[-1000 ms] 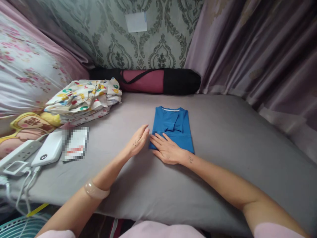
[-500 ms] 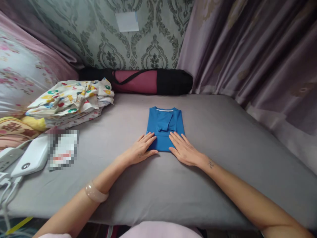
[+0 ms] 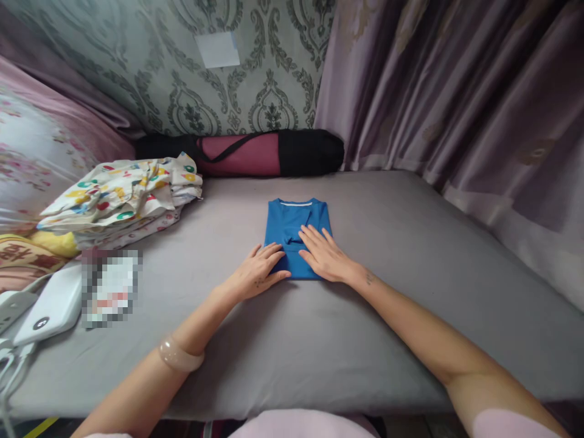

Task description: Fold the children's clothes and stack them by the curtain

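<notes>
A blue shirt (image 3: 297, 214) lies folded into a compact rectangle on the grey sheet, its neckline with a white inner band at the far end. Part of a sleeve shows on top, and a folded-up band of cloth crosses the near end. My left hand (image 3: 258, 272) rests flat, fingertips on the shirt's near left corner, thumb along its near edge. My right hand (image 3: 326, 255) lies flat with spread fingers on the right half of the shirt, covering part of the sleeve. Neither hand grips the cloth.
On the left are a stack of patterned cloth (image 3: 123, 188), a white power bank (image 3: 50, 304), a power strip (image 3: 13, 310) with cables, and a blurred packet (image 3: 112, 289). A black and maroon long bag (image 3: 241, 155) lies against the wall. Purple curtains (image 3: 410, 91) hang at right.
My right hand has slid forward and inward over the shirt, its fingers now reaching the sleeve. My left hand stays at the near left corner. The view has shifted slightly.
</notes>
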`<state>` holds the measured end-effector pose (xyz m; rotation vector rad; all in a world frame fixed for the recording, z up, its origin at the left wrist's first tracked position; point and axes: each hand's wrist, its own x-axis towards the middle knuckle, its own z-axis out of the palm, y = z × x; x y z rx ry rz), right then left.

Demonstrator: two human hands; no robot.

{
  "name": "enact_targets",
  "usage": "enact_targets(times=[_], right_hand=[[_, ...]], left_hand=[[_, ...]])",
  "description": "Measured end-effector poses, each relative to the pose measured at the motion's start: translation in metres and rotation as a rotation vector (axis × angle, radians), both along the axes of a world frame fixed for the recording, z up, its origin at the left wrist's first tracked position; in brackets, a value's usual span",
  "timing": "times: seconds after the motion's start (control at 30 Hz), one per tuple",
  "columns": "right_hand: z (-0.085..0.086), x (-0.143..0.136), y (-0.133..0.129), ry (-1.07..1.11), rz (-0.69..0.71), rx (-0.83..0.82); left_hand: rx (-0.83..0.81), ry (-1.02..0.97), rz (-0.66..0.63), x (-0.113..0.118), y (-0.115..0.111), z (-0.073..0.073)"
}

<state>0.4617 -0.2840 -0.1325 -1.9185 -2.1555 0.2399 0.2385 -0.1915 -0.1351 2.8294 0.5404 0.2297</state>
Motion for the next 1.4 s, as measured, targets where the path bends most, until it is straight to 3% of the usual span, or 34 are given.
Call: enact_targets(times=[0.2, 0.37, 0.57, 0.73, 0.83, 0.97, 1.23, 1.4], right_hand=[[-0.017, 0.0, 0.024, -0.008, 0.022, -0.097], [-0.013, 0.012, 0.026, 0.166, 0.054, -0.141], [-0.005, 0.026, -0.006, 0.228, 0.016, -0.008], [0.0, 0.027, -0.054, 0.144, 0.032, -0.013], [-0.002, 0.027, -0.068, 0.13, 0.032, -0.023], [-0.007, 0.029, -0.069, 0.112, 0.046, 0.004], [-0.008, 0.029, -0.062, 0.039, 0.022, 0.084], [-0.013, 0.036, -0.055, 0.001, 0.013, 0.119]], left_hand=[[-0.017, 0.018, -0.029, -0.004, -0.003, -0.003], [-0.041, 0.041, -0.025, -0.012, 0.002, -0.01], [-0.026, -0.006, -0.017, -0.018, 0.001, -0.007], [0.032, -0.022, -0.053, -0.024, -0.003, -0.003], [0.039, -0.022, -0.095, -0.023, -0.004, -0.002], [0.03, -0.067, -0.087, -0.017, -0.002, -0.002], [-0.108, -0.157, 0.185, -0.006, 0.009, 0.005], [-0.065, -0.139, 0.037, -0.009, 0.011, 0.001]])
